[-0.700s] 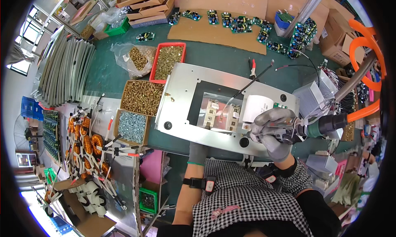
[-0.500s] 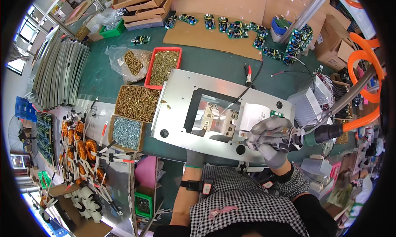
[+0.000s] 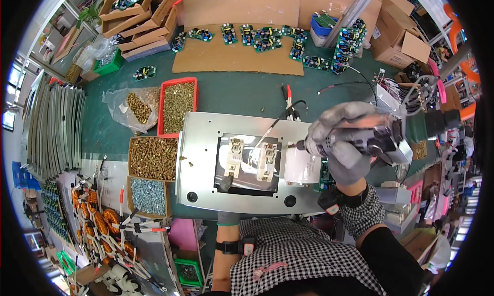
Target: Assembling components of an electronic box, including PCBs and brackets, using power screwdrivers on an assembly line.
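Observation:
A silver metal panel (image 3: pixel 198 157) with a rectangular cutout lies before me on the bench. Two cream terminal modules (image 3: pixel 234 158) show in the cutout, and a white, rounded block (image 3: pixel 302 165) sits to their right. Gripped in my gloved right hand (image 3: pixel 342 141) is a power screwdriver (image 3: pixel 368 136), raised over the panel's right part, its tip pointing left near the white block. My gloved left hand (image 3: pixel 228 218) reaches under the panel's near edge. One fingertip shows at the cutout's lower left corner; the other fingers are hidden.
Left of the panel stand a box of brass screws (image 3: pixel 152 158), a box of silvery nuts (image 3: pixel 148 195) and a red tray (image 3: pixel 178 108) of small brass parts. Red-handled pliers (image 3: pixel 288 101) lie beyond it. Circuit boards (image 3: pixel 267 38) rest on cardboard at the back.
My right hand has lifted the screwdriver away from the panel's near right edge, and its tip now points left. My left hand stays under the panel. The whole view has shifted.

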Demonstrator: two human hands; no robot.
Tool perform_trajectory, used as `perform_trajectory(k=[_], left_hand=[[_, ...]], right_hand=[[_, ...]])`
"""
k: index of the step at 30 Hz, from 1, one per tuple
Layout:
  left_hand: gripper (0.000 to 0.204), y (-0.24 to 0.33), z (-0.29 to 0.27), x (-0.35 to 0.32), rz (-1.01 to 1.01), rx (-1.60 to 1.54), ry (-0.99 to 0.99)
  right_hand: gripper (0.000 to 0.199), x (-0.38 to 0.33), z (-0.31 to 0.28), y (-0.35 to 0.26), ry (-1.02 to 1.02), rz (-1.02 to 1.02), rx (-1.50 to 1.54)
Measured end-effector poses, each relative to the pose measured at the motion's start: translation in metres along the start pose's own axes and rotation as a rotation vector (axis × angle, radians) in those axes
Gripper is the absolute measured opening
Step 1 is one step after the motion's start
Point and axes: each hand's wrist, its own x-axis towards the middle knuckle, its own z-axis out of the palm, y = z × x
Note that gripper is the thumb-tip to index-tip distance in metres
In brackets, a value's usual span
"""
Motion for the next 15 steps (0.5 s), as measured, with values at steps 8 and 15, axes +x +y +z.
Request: perform_trajectory(k=[8, 15], left_hand=[[0.024, -0.001, -0.009, -0.002, -0.012, 0.063, -0.015], [0.024, 0.002, -0.004, 0.006, 0.012, 0.092, -0.017]], right_hand=[[0.049, 0.011, -0.016, 0.031, 0.001, -0.027, -0.259], [0.045, 0.014, -0.017, 0.039, 0.036, 0.023, -0.261]])
